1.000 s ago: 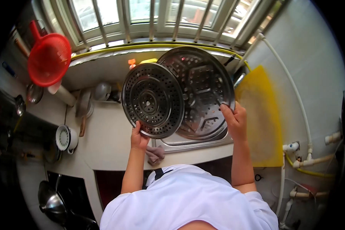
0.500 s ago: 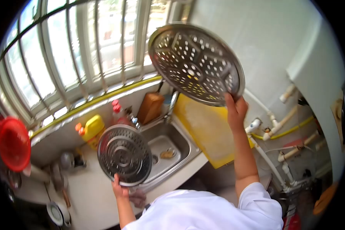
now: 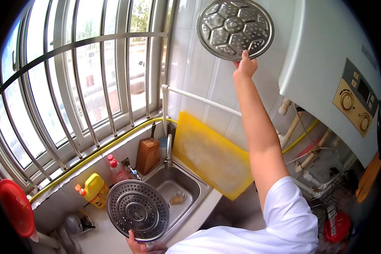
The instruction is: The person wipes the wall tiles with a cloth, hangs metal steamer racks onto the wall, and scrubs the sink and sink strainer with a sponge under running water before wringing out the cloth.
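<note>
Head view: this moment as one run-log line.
left hand: holds ring-patterned perforated disc, partly hiding sink | right hand: holds hexagon-patterned perforated disc, high before tiled wall | sink: small brownish item inside

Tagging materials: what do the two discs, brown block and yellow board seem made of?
Upper disc and lower disc: shiny metal, likely steel, by silvery glints. Brown block: matte, probably wood by its warm colour. Yellow board: dull, perhaps plastic from its colour, unsure.
</note>
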`<action>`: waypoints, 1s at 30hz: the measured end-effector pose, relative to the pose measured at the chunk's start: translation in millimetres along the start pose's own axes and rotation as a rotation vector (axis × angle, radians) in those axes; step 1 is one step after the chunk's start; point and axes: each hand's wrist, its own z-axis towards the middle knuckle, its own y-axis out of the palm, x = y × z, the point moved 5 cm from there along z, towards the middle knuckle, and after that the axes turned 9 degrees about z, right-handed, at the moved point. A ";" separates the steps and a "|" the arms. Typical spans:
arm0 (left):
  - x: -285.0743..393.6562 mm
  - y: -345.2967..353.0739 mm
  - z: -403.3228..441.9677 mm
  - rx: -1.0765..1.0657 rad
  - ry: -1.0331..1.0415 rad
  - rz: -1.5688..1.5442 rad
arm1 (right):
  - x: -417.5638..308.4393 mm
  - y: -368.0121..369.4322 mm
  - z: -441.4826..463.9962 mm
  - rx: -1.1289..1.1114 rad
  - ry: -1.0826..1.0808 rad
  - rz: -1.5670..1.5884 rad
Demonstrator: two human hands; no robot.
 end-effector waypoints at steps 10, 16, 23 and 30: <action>11.0 7.5 -10.8 0.208 -0.176 0.093 | 10.0 -1.1 23.5 0.098 0.012 -0.025; 8.8 3.9 -9.2 0.194 -0.205 0.079 | -2.2 23.9 41.1 0.046 -0.072 0.028; -3.9 -4.3 -7.4 0.156 -0.221 0.119 | -7.7 40.5 60.4 0.140 -0.126 -0.044; -4.8 3.4 -5.8 0.140 -0.238 0.119 | -0.5 46.8 79.6 0.128 -0.131 0.081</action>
